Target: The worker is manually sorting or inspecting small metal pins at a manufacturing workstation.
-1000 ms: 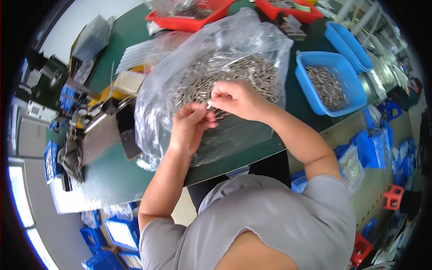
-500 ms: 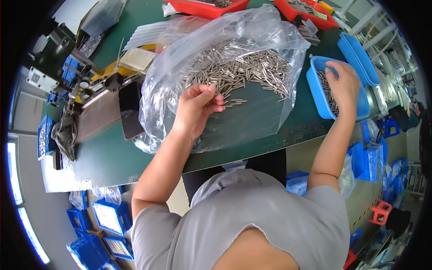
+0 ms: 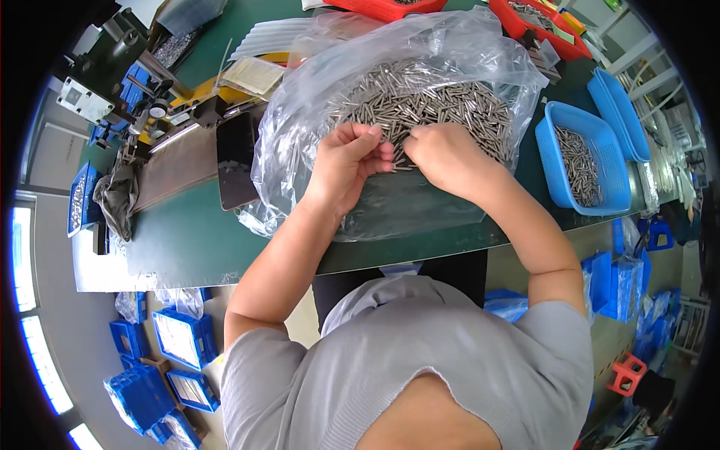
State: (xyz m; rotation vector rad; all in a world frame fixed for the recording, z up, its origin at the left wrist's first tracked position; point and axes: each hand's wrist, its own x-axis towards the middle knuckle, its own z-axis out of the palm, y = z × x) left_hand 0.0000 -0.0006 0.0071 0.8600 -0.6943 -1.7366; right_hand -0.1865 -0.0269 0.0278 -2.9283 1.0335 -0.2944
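Observation:
Many short silvery metal pins (image 3: 480,112) lie heaped on a clear plastic bag (image 3: 292,120) spread over the table. At the near edge of the heap, my left hand (image 3: 346,161) is closed, thumb pressed to curled fingers. What sits between those fingertips is too small to make out. Just beside it, my right hand (image 3: 450,159) reaches in with fingers pinched together over the pins. Its fingertips are partly hidden, and so is anything they grip. A blue plastic basket (image 3: 551,161) to the right holds more such pins.
Another blue basket (image 3: 621,112) stands behind the first. Red trays (image 3: 551,34) line the far side. A dark flat phone-like slab (image 3: 234,161) lies left of the bag, near a metal bench fixture (image 3: 154,109). The green table's (image 3: 360,256) front edge runs close to me.
My right hand has come out of the blue basket and moved left to the pins beside my left hand. My left hand stays closed near the heap. The whole view has shifted slightly.

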